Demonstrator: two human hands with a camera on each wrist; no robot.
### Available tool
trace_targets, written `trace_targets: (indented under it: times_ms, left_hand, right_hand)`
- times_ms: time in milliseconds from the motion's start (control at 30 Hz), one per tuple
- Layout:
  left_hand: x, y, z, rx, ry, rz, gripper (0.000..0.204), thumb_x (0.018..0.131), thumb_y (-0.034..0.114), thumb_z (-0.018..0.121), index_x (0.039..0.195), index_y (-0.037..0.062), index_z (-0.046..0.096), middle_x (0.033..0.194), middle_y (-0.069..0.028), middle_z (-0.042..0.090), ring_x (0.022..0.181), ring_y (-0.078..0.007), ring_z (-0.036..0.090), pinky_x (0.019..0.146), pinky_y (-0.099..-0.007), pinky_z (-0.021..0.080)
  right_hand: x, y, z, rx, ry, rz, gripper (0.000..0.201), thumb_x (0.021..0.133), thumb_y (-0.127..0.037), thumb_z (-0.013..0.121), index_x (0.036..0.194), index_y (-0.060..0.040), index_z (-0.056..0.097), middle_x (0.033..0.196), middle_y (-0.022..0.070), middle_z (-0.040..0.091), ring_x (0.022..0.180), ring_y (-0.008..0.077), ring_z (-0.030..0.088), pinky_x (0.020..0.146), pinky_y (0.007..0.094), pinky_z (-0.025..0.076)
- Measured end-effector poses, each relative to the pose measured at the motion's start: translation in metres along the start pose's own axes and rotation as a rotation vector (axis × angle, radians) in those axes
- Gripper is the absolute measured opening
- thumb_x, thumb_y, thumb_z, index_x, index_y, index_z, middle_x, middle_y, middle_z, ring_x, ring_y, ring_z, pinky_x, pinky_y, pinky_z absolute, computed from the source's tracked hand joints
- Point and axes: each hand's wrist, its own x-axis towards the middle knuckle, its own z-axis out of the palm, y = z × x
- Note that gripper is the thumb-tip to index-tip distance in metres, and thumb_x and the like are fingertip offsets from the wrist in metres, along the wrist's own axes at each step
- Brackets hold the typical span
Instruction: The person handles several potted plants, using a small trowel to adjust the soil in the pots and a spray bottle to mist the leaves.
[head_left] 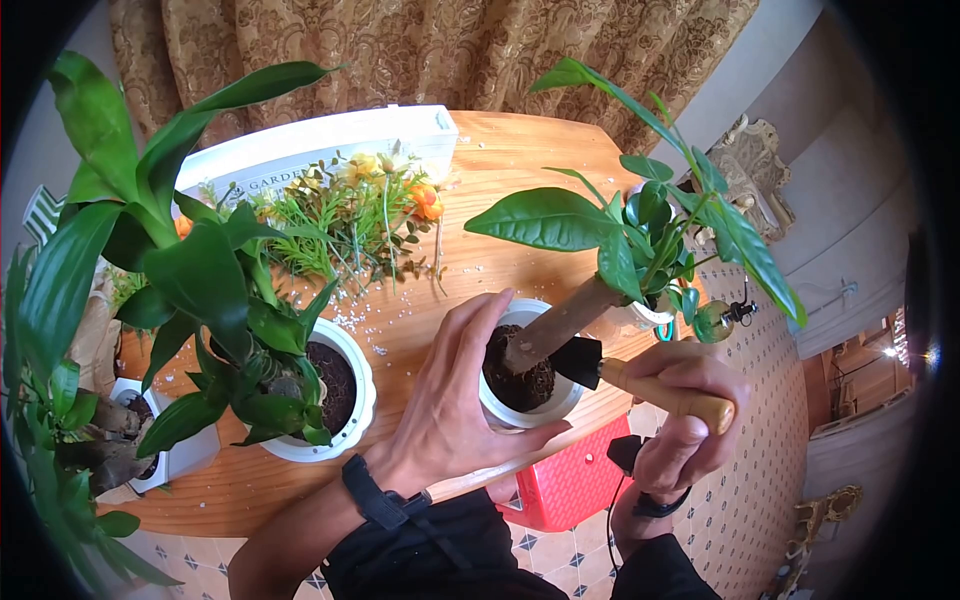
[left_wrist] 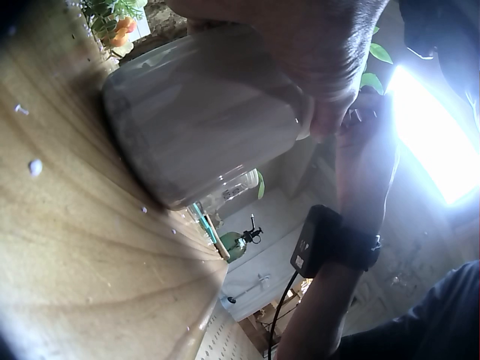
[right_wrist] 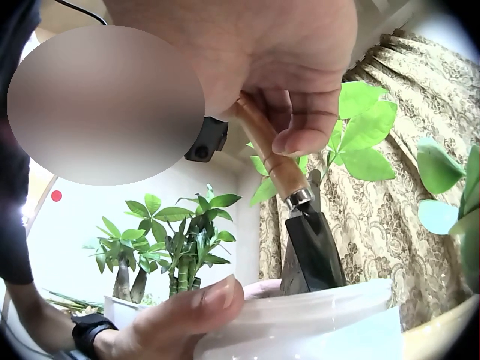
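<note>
A white flowerpot [left_wrist: 202, 112] stands on the table, holding dark soil [head_left: 517, 388] and a plant with a thick bare trunk [head_left: 563, 322] that leans to the right in the head view. My left hand [head_left: 450, 395] grips the pot from the left, fingers along the far rim and thumb across the near side. In my right hand [head_left: 690, 405], the wooden handle of a small trowel [right_wrist: 286, 174] is held. Its black blade [head_left: 579, 361] points into the pot beside the trunk, the tip hidden below the rim in the right wrist view.
A larger leafy plant in a white scalloped pot [head_left: 362, 425] stands to the left. Behind lie artificial flowers [head_left: 375, 215] and a long white planter box [head_left: 330, 140]. White granules dot the wooden table [head_left: 500, 150]. A red plastic stool [head_left: 580, 480] stands below the near edge.
</note>
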Motion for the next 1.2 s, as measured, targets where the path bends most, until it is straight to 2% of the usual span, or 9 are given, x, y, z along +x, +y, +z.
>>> trace_targets:
  times_ms: [133,200,400,633,833,900,1000,1133,1200]
  left_hand:
    - [0.0,0.0,0.0,-0.004,0.01,0.008,0.118,0.063,0.03,0.098,0.154,-0.0003,0.029,0.143,-0.025,0.044,0.131,-0.0419,0.051,0.109,-0.0499,0.046]
    - [0.001,0.001,-0.001,0.001,0.004,0.009,0.118,0.063,0.029,0.098,0.154,-0.0001,0.029,0.143,-0.025,0.044,0.131,-0.0418,0.051,0.109,-0.0499,0.046]
    - [0.001,0.0,0.0,-0.024,-0.016,-0.018,0.119,0.062,0.026,0.097,0.155,0.0003,0.028,0.143,-0.0253,0.044,0.131,-0.042,0.051,0.109,-0.0502,0.046]
    - [0.001,-0.001,-0.002,-0.05,-0.035,-0.042,0.119,0.062,0.027,0.097,0.155,0.0003,0.027,0.144,-0.0256,0.043,0.132,-0.042,0.05,0.11,-0.0502,0.045]
    - [0.001,-0.001,-0.001,-0.036,-0.023,-0.039,0.119,0.062,0.029,0.098,0.155,0.0001,0.029,0.143,-0.0258,0.044,0.132,-0.0419,0.051,0.111,-0.0499,0.045]
    - [0.001,0.001,-0.001,-0.025,-0.022,-0.043,0.119,0.062,0.029,0.098,0.154,0.0,0.029,0.143,-0.0257,0.044,0.132,-0.0419,0.051,0.11,-0.05,0.045]
    - [0.001,0.0,-0.003,-0.002,-0.018,-0.03,0.119,0.062,0.03,0.098,0.154,0.0001,0.03,0.143,-0.0256,0.045,0.131,-0.0421,0.051,0.11,-0.0501,0.045]
    - [0.001,0.0,-0.002,-0.001,-0.007,-0.012,0.119,0.062,0.032,0.099,0.154,0.0007,0.03,0.143,-0.0254,0.045,0.131,-0.0422,0.051,0.109,-0.0505,0.046]
    - [0.001,0.0,-0.002,0.002,-0.005,-0.018,0.12,0.062,0.032,0.099,0.154,0.0009,0.03,0.143,-0.0255,0.045,0.131,-0.0421,0.052,0.109,-0.0506,0.046]
  right_hand:
    - [-0.001,0.003,-0.002,0.009,0.008,-0.02,0.047,0.106,-0.046,0.052,0.109,0.0001,0.054,0.087,0.023,0.072,0.08,0.0298,0.07,0.074,0.0403,0.055]
    - [0.003,0.003,-0.004,-0.046,-0.1,-0.026,0.045,0.107,-0.044,0.05,0.11,0.0,0.053,0.088,0.0232,0.072,0.08,0.0295,0.069,0.077,0.0408,0.054]
    - [0.002,0.01,-0.002,-0.012,-0.012,-0.047,0.039,0.107,-0.038,0.05,0.111,0.0005,0.053,0.088,0.0228,0.072,0.082,0.0297,0.068,0.08,0.041,0.053]
    - [0.003,0.008,0.0,-0.038,-0.049,0.007,0.04,0.107,-0.039,0.049,0.11,0.0007,0.054,0.089,0.0226,0.072,0.082,0.0289,0.067,0.082,0.041,0.052]
    - [0.002,0.011,-0.006,-0.017,0.006,-0.073,0.037,0.106,-0.036,0.054,0.111,0.0006,0.054,0.089,0.0225,0.072,0.081,0.0287,0.067,0.076,0.0397,0.053]
    - [0.004,0.009,-0.006,-0.038,-0.056,-0.069,0.038,0.106,-0.036,0.054,0.112,0.0015,0.054,0.088,0.0224,0.071,0.08,0.0298,0.068,0.071,0.0383,0.054]
    - [0.005,0.013,-0.004,-0.047,-0.099,-0.115,0.041,0.106,-0.039,0.055,0.112,0.0016,0.055,0.088,0.0219,0.071,0.08,0.0313,0.07,0.069,0.0377,0.055]
    - [0.005,0.005,-0.003,-0.071,-0.105,-0.078,0.043,0.105,-0.041,0.057,0.111,0.0013,0.056,0.086,0.0218,0.07,0.079,0.0327,0.07,0.069,0.0385,0.056]
    - [0.005,0.002,-0.005,-0.046,-0.067,-0.086,0.042,0.104,-0.041,0.059,0.109,0.0011,0.057,0.086,0.0219,0.07,0.078,0.0328,0.07,0.069,0.0394,0.056]
